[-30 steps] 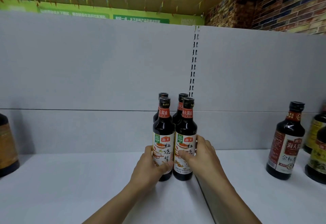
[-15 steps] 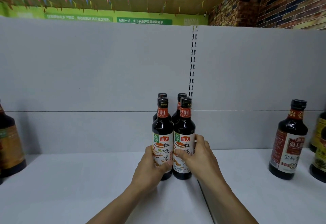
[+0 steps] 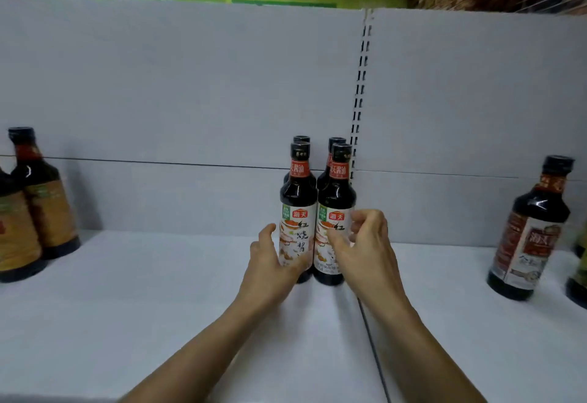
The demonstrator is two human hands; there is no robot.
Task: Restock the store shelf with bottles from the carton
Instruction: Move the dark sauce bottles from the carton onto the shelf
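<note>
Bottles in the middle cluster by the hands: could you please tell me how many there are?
4: the front left bottle and front right bottle side by side, the back left bottle and back right bottle directly behind them, mostly hidden. Others could be hidden behind.

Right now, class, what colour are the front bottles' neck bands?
Red-orange neck bands, seen in the head view.
</note>
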